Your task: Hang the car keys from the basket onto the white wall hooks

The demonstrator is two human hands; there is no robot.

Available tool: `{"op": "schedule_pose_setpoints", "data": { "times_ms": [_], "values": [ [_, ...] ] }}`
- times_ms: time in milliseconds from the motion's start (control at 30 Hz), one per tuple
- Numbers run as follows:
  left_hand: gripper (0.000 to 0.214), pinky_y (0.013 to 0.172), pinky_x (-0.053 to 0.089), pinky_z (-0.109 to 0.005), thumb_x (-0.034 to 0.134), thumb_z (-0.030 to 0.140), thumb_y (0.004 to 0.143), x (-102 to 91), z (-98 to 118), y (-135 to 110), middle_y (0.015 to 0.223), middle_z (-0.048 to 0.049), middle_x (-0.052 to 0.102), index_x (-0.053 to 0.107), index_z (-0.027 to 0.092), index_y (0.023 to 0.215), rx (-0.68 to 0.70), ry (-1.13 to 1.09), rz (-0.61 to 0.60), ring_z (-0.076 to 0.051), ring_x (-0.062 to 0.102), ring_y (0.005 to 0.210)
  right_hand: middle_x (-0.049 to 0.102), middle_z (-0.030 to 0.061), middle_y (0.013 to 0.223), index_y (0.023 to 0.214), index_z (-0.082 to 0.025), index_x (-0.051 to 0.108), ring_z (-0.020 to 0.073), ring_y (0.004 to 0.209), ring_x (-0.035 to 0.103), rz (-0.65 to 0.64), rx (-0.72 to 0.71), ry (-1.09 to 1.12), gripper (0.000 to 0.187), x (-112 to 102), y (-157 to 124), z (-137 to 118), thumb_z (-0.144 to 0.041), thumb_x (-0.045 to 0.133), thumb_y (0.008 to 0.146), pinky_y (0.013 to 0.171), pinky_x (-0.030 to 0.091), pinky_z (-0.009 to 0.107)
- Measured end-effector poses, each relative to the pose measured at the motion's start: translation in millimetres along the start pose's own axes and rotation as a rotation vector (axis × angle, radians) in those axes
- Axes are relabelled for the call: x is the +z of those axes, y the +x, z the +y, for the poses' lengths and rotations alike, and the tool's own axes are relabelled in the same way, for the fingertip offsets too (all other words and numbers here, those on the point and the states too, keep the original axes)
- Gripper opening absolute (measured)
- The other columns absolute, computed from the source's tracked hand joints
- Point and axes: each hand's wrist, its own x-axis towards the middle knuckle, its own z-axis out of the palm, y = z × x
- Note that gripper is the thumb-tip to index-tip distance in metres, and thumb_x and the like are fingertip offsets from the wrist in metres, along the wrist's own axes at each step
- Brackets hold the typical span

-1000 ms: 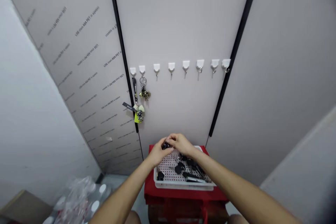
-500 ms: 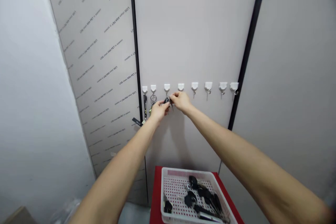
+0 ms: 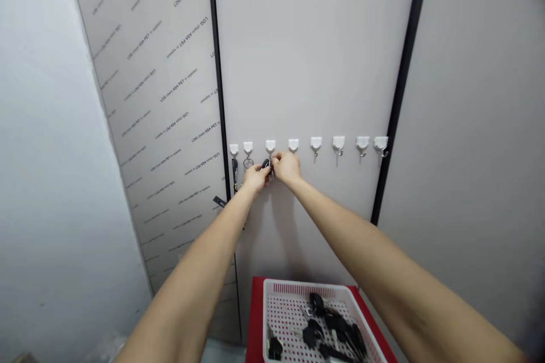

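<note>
A small bunch of keys (image 3: 266, 163) with a black head is pinched between my two hands, just under the third white hook (image 3: 271, 146) from the left. My left hand (image 3: 256, 178) grips it from the left with thumb and fingers. From the right, my right hand (image 3: 286, 167) closes its fingers on the bunch's upper part, close to the hook; whether the ring is over the hook I cannot tell. A key ring (image 3: 248, 164) hangs on the second hook, partly behind my left hand. On the leftmost hook hangs a black strap (image 3: 235, 173).
Several more white hooks (image 3: 338, 142) run in a row to the right on the pale panel. Below, a white perforated basket (image 3: 276, 306) on a red stand (image 3: 255, 317) holds several black-headed keys (image 3: 313, 333). Dark vertical strips (image 3: 398, 102) border the panel.
My right hand has shifted slightly left and closer to the third hook, with the keys. My left hand stays beside it. The view has tilted slightly.
</note>
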Motion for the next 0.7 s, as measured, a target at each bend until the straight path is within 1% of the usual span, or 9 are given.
{"op": "schedule_pose_setpoints", "data": {
  "times_ms": [100, 200, 300, 367, 400, 533, 567, 633, 700],
  "values": [
    [0.021, 0.041, 0.032, -0.016, 0.050, 0.018, 0.064, -0.4, -2, -3, 0.050, 0.0026, 0.047, 0.050, 0.011, 0.084, 0.007, 0.043, 0.010, -0.004, 0.043, 0.040, 0.060, 0.0072, 0.078, 0.081, -0.016, 0.058, 0.0144, 0.074, 0.054, -0.015, -0.026, 0.005, 0.023, -2, -7, 2, -0.020, 0.040, 0.067, 0.067, 0.038, 0.023],
    [0.026, 0.043, 0.033, -0.015, 0.049, 0.021, 0.064, -2.0, -7, -14, 0.060, -0.0004, 0.051, 0.049, 0.011, 0.088, -0.004, 0.063, -0.002, -0.005, 0.047, 0.046, 0.060, 0.0068, 0.077, 0.089, -0.014, 0.054, 0.0137, 0.073, 0.053, -0.022, -0.047, 0.019, 0.026, -8, -18, 9, -0.020, 0.040, 0.067, 0.068, 0.038, 0.024],
    [0.032, 0.048, 0.036, -0.016, 0.048, 0.023, 0.064, -4.8, -27, -37, 0.075, -0.0035, 0.054, 0.045, 0.012, 0.094, -0.025, 0.055, -0.030, -0.005, 0.050, 0.053, 0.059, 0.0053, 0.078, 0.093, -0.014, 0.052, 0.0130, 0.073, 0.052, -0.034, -0.086, 0.035, 0.028, -14, -39, 31, -0.021, 0.040, 0.068, 0.069, 0.037, 0.026],
    [0.034, 0.051, 0.037, -0.017, 0.047, 0.021, 0.065, -7.9, -49, -58, 0.080, -0.0042, 0.054, 0.044, 0.014, 0.097, -0.063, 0.098, -0.079, -0.005, 0.051, 0.055, 0.059, 0.0049, 0.079, 0.092, -0.014, 0.052, 0.0126, 0.072, 0.052, -0.106, -0.116, 0.023, 0.027, -15, -60, 55, -0.021, 0.040, 0.068, 0.070, 0.037, 0.026],
    [0.034, 0.051, 0.037, -0.017, 0.047, 0.021, 0.064, -10.1, -63, -69, 0.079, -0.0042, 0.054, 0.044, 0.014, 0.097, -0.102, 0.136, -0.126, -0.006, 0.051, 0.055, 0.059, 0.0051, 0.079, 0.090, -0.014, 0.053, 0.0126, 0.072, 0.052, -0.170, -0.124, 0.009, 0.026, -14, -74, 69, -0.020, 0.040, 0.068, 0.069, 0.037, 0.026],
    [0.026, 0.048, 0.035, -0.019, 0.048, 0.019, 0.062, -20.1, -131, -114, 0.061, -0.0018, 0.054, 0.050, 0.011, 0.086, -0.309, 0.353, -0.436, -0.007, 0.048, 0.049, 0.060, 0.0065, 0.080, 0.081, -0.014, 0.057, 0.0129, 0.071, 0.053, -0.504, -0.070, -0.061, 0.023, -5, -142, 134, -0.017, 0.040, 0.067, 0.067, 0.038, 0.022],
    [0.025, 0.049, 0.035, -0.020, 0.048, 0.018, 0.060, -22.1, -148, -122, 0.056, -0.0006, 0.053, 0.051, 0.010, 0.084, -0.325, 0.424, -0.490, -0.008, 0.048, 0.048, 0.060, 0.0064, 0.080, 0.080, -0.014, 0.058, 0.0131, 0.071, 0.054, -0.579, -0.052, -0.078, 0.023, -2, -158, 148, -0.016, 0.040, 0.067, 0.066, 0.038, 0.022],
    [0.025, 0.049, 0.035, -0.020, 0.048, 0.018, 0.059, -24.0, -176, -136, 0.054, 0.0007, 0.051, 0.052, 0.010, 0.082, -0.301, 0.553, -0.553, -0.008, 0.046, 0.048, 0.061, 0.0057, 0.076, 0.079, -0.015, 0.058, 0.0141, 0.068, 0.054, -0.708, -0.064, -0.129, 0.022, 3, -186, 172, -0.017, 0.040, 0.066, 0.063, 0.038, 0.023],
    [0.025, 0.049, 0.034, -0.020, 0.047, 0.018, 0.060, -22.9, -196, -146, 0.056, 0.0002, 0.052, 0.052, 0.010, 0.083, -0.257, 0.661, -0.585, -0.009, 0.046, 0.049, 0.061, 0.0053, 0.076, 0.079, -0.017, 0.058, 0.0153, 0.069, 0.053, -0.770, -0.090, -0.175, 0.022, 7, -205, 187, -0.018, 0.042, 0.064, 0.063, 0.037, 0.024]
  ]
}}
